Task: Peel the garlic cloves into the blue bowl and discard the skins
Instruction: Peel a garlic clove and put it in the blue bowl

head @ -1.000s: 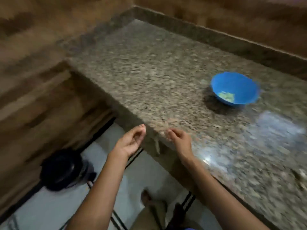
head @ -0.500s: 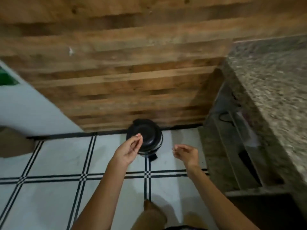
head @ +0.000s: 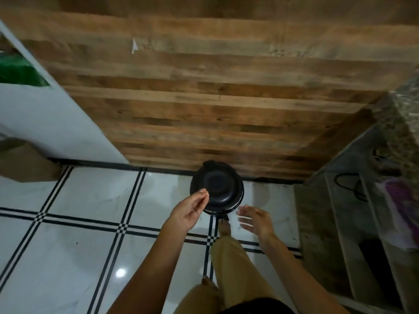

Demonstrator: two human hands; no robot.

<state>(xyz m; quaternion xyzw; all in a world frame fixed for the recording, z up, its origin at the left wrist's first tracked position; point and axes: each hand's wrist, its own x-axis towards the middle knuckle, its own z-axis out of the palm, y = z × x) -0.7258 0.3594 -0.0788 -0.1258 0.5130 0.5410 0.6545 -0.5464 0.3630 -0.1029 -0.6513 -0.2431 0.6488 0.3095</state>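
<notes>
Legs [head: 235,268]: tan trousers, bare foot forward on white floor tiles [head: 68,257] | left hand [head: 189,211]: fingertips pinched together over front edge of black bin; pinched item cannot be told | right hand [head: 255,219]: fingers spread, empty, just right of bin | black bin [head: 221,189]: lid closed, against wood-plank wall [head: 204,98] | granite counter [head: 405,105]: far right; blue bowl out of view

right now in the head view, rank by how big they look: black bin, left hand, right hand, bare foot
1. black bin, though it sits farther from the camera
2. left hand and right hand, too alike to rank
3. bare foot, mostly hidden by the trouser leg
</notes>
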